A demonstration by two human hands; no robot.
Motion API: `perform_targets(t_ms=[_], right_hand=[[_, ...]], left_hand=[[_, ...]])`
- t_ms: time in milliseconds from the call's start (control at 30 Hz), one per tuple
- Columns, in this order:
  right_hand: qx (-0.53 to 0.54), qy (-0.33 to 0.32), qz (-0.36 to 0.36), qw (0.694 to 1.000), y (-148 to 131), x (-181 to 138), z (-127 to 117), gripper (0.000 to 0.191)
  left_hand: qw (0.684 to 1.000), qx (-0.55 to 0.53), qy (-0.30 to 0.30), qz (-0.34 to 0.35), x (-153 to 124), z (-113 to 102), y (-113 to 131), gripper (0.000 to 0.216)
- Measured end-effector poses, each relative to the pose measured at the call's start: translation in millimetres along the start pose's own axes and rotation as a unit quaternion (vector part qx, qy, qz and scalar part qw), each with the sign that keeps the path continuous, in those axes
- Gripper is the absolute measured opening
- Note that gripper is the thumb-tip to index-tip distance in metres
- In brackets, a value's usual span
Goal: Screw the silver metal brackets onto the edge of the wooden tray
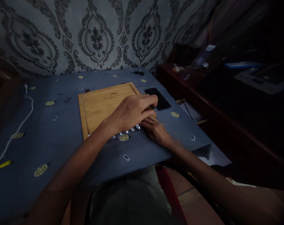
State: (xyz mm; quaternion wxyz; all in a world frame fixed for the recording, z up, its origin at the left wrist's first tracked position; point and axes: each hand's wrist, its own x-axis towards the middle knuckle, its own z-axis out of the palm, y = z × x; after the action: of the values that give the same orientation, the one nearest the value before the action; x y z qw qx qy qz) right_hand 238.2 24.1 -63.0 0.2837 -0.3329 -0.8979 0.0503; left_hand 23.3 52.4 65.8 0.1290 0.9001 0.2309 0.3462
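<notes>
My left hand (133, 109) is closed over the front right corner of a wooden board (102, 106) with a groove around its edge. Between its thumb and fingers shows part of a small black and yellow thing (152, 109), whose kind I cannot make out. Just below it, my right hand (157, 131) has its fingers drawn together by the same corner; what they hold, if anything, is hidden. Several small shiny metal pieces (126, 132) lie in a row along the board's front edge, partly covered by my left forearm.
A black phone (159, 99) lies right of the board on the blue patterned tablecloth (69, 125). Small dark items (139, 72) sit at the back. A white cable (20, 128) runs down the left side. A dark wooden desk with a clear bottle (201, 59) adjoins on the right.
</notes>
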Motion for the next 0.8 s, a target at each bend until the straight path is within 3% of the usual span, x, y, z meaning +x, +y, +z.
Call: perform_targets(t_ms=[233,500,800], right_hand=[[-0.002,0.006,0.000,1.000,1.2,0.4,1.4,0.061],[-0.005,0.010,-0.007,1.000,1.9,-0.5,2.6,0.064],[0.003,-0.001,0.001,1.000,1.1,-0.3,1.6,0.063]], left_hand=[[1.000,0.005,0.008,-0.006,1.0,0.0,-1.5,0.007],[0.996,0.088,0.016,-0.019,-0.6,1.5,-0.8,0.007],[0.995,0.079,0.041,-0.046,0.7,4.9,-6.2,0.002]])
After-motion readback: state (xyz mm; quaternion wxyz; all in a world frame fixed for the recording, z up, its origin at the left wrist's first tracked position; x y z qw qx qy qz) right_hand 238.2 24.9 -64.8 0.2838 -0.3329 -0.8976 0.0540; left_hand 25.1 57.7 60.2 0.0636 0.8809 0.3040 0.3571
